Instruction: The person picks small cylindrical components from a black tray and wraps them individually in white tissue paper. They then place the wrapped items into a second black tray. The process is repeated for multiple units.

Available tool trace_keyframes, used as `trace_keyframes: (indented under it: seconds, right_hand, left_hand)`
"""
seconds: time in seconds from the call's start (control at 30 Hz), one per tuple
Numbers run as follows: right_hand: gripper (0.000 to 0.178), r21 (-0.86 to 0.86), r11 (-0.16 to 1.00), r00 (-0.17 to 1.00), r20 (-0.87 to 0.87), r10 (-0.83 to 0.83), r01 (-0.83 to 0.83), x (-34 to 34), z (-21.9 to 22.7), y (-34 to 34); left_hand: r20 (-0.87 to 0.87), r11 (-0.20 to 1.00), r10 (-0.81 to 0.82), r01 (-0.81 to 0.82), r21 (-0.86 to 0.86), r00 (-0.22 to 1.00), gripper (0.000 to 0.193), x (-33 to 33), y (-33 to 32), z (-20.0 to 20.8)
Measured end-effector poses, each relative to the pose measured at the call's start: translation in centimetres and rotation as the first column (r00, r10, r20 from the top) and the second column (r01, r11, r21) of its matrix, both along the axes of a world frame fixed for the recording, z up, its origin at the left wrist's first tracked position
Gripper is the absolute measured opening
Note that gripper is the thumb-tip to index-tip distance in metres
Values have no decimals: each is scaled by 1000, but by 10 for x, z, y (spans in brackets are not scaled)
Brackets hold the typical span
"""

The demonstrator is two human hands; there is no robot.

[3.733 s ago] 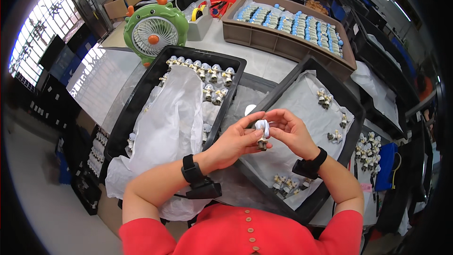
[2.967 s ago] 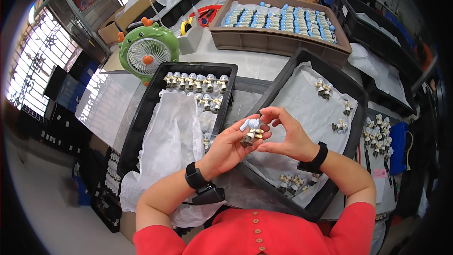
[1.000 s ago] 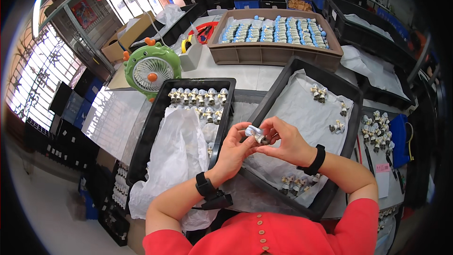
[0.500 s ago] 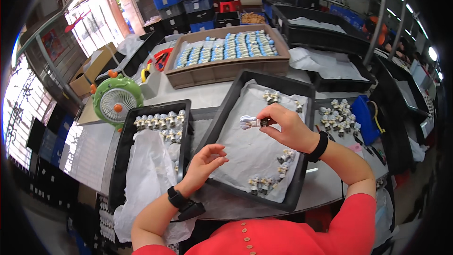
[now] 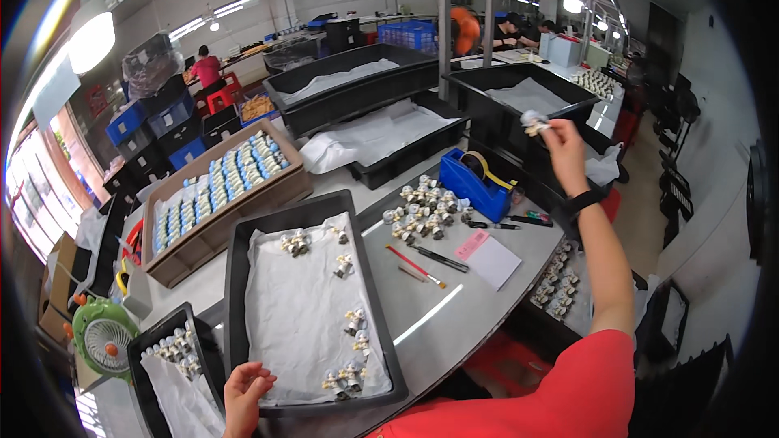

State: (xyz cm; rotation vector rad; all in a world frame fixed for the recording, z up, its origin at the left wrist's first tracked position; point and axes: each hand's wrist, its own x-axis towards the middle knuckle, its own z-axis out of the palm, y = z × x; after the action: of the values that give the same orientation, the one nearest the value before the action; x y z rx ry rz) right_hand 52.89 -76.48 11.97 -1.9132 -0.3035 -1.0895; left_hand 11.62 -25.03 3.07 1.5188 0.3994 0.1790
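Observation:
My right hand [image 5: 565, 150] is raised at the right, thumb and fingers closed on a small figurine [image 5: 534, 122] with a pale head and yellowish parts. It hangs in front of a black bin lined with white paper [image 5: 527, 97]. My left hand [image 5: 246, 396] is over the lower left corner of a black tray [image 5: 234, 292], fingers loosely bent, thumb apart, holding nothing. White paper [image 5: 308, 308] lines this tray, and several similar figurines [image 5: 355, 322] stand along its right side and top. More figurines [image 5: 423, 209] stand in a cluster on the table beyond it.
A blue tape dispenser [image 5: 479, 186], a notepad [image 5: 489, 259], pens [image 5: 438, 258] and a red brush [image 5: 416, 267] lie right of the tray. A brown crate [image 5: 231, 223] of blue-and-white pieces and a green fan [image 5: 104, 338] stand left. Other people [image 5: 511, 32] work in the background.
The view has swung to the right. My right hand has carried the figurine from over the tray out to the right, by the black bins. My left hand remains empty near the tray.

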Motion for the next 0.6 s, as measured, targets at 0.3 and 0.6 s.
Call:
trace_keyframes:
  seconds: [0.3, 0.6]
  right_hand:
    - [28, -622, 663, 592, -368, -717, 417, 84, -9, -149]
    - [24, -803, 533, 559, -322, -764, 266, 164, -65, -252]
  left_hand:
    - [-31, 1000, -3, 3, 4, 1000, 26, 5, -1, 3]
    - [-7, 993, -13, 12, -113, 1000, 31, 22, 9, -12]
